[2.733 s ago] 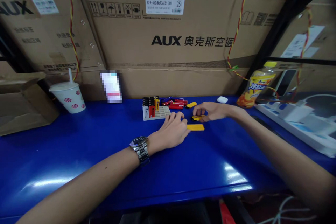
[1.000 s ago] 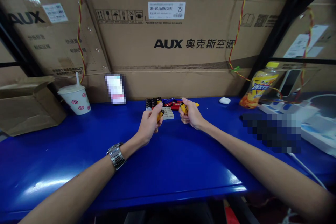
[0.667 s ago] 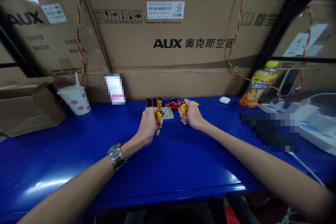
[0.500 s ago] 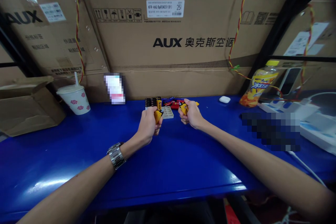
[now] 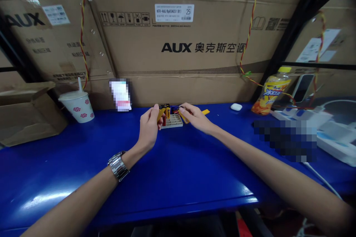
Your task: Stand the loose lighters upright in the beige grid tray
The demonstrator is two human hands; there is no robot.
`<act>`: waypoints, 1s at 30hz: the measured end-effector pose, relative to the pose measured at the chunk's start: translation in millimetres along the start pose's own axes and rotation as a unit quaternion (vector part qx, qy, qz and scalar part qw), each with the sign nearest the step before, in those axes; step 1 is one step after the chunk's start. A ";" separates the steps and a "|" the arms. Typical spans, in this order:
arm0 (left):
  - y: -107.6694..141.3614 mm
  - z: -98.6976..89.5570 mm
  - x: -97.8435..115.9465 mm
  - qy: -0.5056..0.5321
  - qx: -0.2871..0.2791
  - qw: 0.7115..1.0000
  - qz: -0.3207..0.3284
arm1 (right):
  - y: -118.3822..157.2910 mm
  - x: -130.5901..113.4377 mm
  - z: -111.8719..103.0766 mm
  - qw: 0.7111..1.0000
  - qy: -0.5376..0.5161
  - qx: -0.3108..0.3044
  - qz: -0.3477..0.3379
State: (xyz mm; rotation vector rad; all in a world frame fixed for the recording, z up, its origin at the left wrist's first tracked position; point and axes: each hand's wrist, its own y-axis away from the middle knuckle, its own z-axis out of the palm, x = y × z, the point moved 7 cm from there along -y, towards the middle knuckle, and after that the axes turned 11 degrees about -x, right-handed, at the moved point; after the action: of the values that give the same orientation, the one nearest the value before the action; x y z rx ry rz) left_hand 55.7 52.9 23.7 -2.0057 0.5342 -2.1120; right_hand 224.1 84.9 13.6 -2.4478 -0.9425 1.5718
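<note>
My left hand (image 5: 148, 124) is closed around a yellow lighter (image 5: 161, 114), at the left side of a pale compartment tray (image 5: 175, 121). Lighters with black tops (image 5: 164, 106) stand upright in the tray's left and back part, partly hidden by that hand. Another yellow lighter (image 5: 184, 115), tilted, is pinched by my right hand (image 5: 196, 117) at the tray's right edge. Behind the tray lie loose blue and red lighters (image 5: 175, 109), mostly covered by my right hand. A further yellow lighter (image 5: 205, 112) lies on the table just beyond its knuckles.
On the blue table (image 5: 172, 177), a paper bag (image 5: 30, 114), a lidded cup (image 5: 79, 105) and a lit phone (image 5: 120, 94) stand left. Rightward are a white earbud case (image 5: 236, 107), a drink bottle (image 5: 270, 92), a blurred dark object (image 5: 283, 139) and power strips (image 5: 333, 137). Cartons (image 5: 178, 59) wall the back.
Both hands have reached forward to the tray with their lighters. My right hand moved left and turned its lighter downward; my left hand shifted left and up, uncovering more of the tray.
</note>
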 end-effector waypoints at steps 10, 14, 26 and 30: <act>2.1 0.7 5.1 -0.113 -0.004 0.990 0.083 | -35.5 6.5 13.0 0.997 0.079 0.001 -0.024; 2.2 1.2 3.4 -0.124 -0.007 0.988 0.089 | -37.2 5.8 17.8 0.996 0.083 -0.006 -0.015; 2.5 6.6 -3.7 -0.155 -0.043 0.983 0.092 | -24.9 -25.0 11.4 0.999 -0.010 -0.035 -0.038; 2.0 8.1 -3.1 -0.170 -0.050 0.980 0.093 | -24.4 -34.8 12.0 0.997 -0.028 -0.041 -0.058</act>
State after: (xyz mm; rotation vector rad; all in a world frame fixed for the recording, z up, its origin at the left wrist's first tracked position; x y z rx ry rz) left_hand 63.8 51.1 20.3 -2.2090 0.7440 -1.6195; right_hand 193.1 82.9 45.0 -2.3646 -1.1584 1.6006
